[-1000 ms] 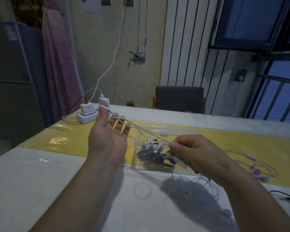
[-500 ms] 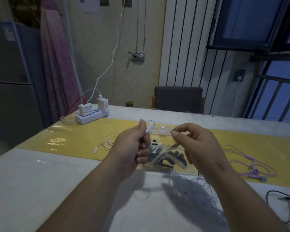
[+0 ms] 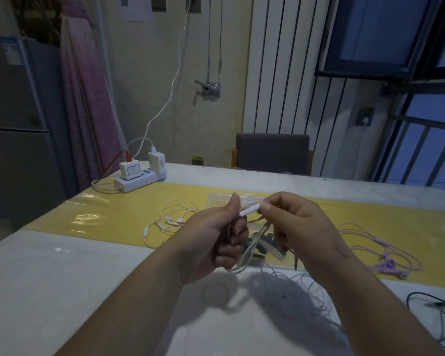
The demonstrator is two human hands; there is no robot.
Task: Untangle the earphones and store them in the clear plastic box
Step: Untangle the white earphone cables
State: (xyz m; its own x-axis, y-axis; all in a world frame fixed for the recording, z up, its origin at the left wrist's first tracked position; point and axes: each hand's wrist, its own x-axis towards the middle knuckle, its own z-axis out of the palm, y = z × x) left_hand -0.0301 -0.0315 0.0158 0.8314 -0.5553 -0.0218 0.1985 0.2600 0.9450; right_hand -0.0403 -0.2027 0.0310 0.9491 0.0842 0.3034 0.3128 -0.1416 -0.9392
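My left hand (image 3: 216,240) grips a folded bundle of white earphone cable (image 3: 247,255), whose loop hangs below the fist. My right hand (image 3: 296,227) pinches the cable's white stick-shaped end (image 3: 249,210) between thumb and forefinger, close to the left thumb. Both hands hover above the table, in front of the clear plastic box (image 3: 219,200), which is mostly hidden behind them; dark earphone pieces (image 3: 263,244) show inside it. More thin white cable (image 3: 301,286) trails onto the table below my right wrist.
Another white earphone set (image 3: 170,222) lies on the yellow mat (image 3: 113,211) to the left. A purple set (image 3: 385,260) lies right, and a black cable (image 3: 437,304) sits at the right edge. A power strip with chargers (image 3: 139,173) stands at the far left corner. A grey chair (image 3: 272,152) faces the far side.
My left hand went from open and raised to gripping the gathered cable in a fist. My right hand rose from near the box and met the left hand, pinching the cable's end.
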